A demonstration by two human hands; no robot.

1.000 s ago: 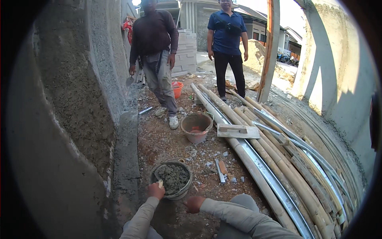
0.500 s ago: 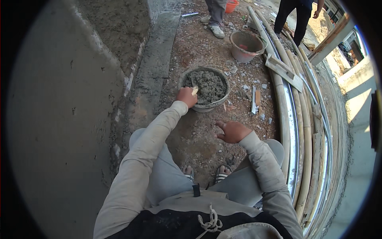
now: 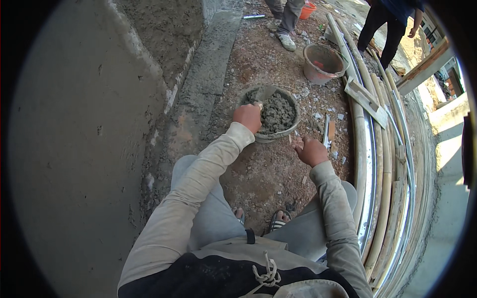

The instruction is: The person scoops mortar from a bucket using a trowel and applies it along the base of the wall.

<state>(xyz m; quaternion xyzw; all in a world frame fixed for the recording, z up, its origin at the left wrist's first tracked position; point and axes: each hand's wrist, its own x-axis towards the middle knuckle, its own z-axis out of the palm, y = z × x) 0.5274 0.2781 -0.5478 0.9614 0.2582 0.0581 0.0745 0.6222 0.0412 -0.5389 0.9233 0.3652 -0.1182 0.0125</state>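
Observation:
A round bucket (image 3: pixel 289 133) of wet grey mortar (image 3: pixel 278 113) stands on the ground in front of me. My left hand (image 3: pixel 247 118) is closed around the light handle of a trowel (image 3: pixel 269 92), at the bucket's near-left rim. The trowel's grey blade shows only in part, against the mortar and the far rim. My right hand (image 3: pixel 313 151) hovers off the bucket's near-right side, bare, with thumb and fingers apart and partly curled. It touches nothing that I can see.
Bamboo poles (image 3: pixel 381 198) and metal lengths lie along the right, with a plastering float (image 3: pixel 366 103) on them. A second bucket (image 3: pixel 324 64) stands farther off. Two people stand at the back near an orange bucket (image 3: pixel 308 10). A plastered wall (image 3: pixel 84 149) rises on the left.
The view has shifted, so the scene sits farther right and slightly lower. The trowel's blade now shows above the mortar. My right hand has moved up and right, its fingers more curled.

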